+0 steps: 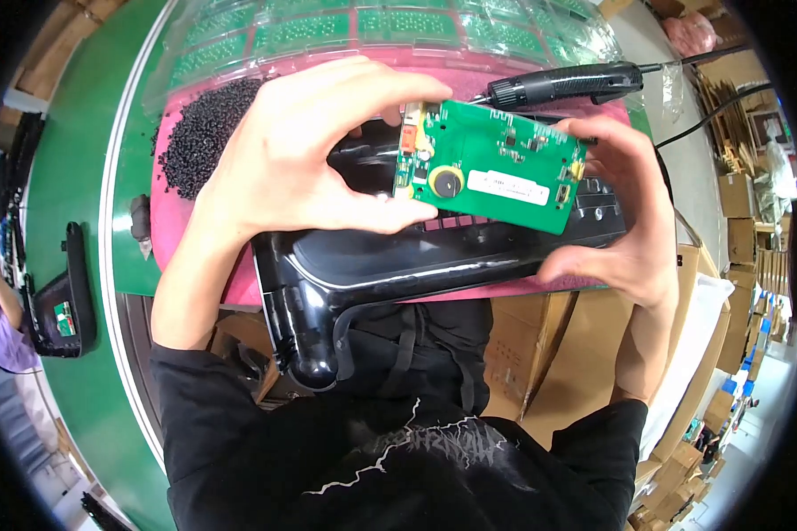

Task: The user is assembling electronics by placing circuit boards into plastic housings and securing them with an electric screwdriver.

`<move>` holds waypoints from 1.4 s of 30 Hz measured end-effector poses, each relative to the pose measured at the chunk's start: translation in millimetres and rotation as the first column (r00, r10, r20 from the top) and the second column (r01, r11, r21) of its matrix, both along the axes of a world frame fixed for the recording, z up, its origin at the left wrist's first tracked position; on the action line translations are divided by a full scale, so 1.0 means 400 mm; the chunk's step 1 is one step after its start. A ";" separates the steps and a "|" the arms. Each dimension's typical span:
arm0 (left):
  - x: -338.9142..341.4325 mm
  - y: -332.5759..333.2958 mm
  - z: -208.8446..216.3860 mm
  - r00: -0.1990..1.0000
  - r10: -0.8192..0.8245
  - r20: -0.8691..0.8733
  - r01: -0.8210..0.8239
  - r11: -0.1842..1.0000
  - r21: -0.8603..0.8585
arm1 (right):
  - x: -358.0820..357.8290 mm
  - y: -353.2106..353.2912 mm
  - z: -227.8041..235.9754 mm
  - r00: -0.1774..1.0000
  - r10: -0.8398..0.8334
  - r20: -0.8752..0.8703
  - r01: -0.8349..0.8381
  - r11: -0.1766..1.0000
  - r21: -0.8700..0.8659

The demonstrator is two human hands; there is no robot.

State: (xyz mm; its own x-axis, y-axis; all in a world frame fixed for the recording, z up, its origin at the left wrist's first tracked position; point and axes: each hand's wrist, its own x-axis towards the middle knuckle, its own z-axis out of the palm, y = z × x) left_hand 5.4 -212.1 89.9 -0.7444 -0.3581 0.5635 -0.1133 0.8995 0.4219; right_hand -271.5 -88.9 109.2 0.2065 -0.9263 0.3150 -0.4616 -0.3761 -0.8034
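Note:
A green circuit board [496, 146] with a white label and a round dark part is held up, slightly tilted. My left hand [301, 146] pinches its left end between fingers and thumb. At the board's right end is my right hand [633, 212], its fingers curled around by the edge and partly hidden, its thumb spread well away below. Whether those fingers touch the board I cannot tell for sure. Beneath both hands lies a glossy black plastic housing [381, 274] with a handle-like arm at its left, partly covered by the board.
A pink mat [173, 234] carries a heap of small black screws [205, 137] at left and a black electric screwdriver [567, 84] at back right. Beyond are clear trays [398, 26] of green boards. Another housing [66, 305] lies far left, near a person's purple sleeve [9, 336]. Cardboard [584, 354] stands at right.

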 end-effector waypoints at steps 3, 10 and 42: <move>-0.003 0.008 0.007 0.992 -0.022 0.122 0.009 0.994 0.113 | -0.023 -0.022 -0.010 0.988 0.028 -0.152 -0.030 1.000 -0.010; -0.005 0.010 -0.015 0.885 -0.134 0.445 -0.006 0.954 0.301 | -0.037 -0.104 -0.093 0.948 0.260 -0.184 -0.242 0.963 0.116; -0.006 0.022 -0.042 0.810 0.080 0.581 -0.208 0.966 0.156 | 0.007 -0.130 -0.127 0.950 0.098 -0.297 -0.035 0.977 0.212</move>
State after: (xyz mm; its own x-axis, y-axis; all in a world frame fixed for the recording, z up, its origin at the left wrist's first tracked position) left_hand 2.9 -203.4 73.2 -0.8375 -0.5450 -0.0385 -0.5103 0.7551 0.4117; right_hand -268.6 -141.1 58.3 0.3262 -0.9446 0.0353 -0.6752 -0.2590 -0.6907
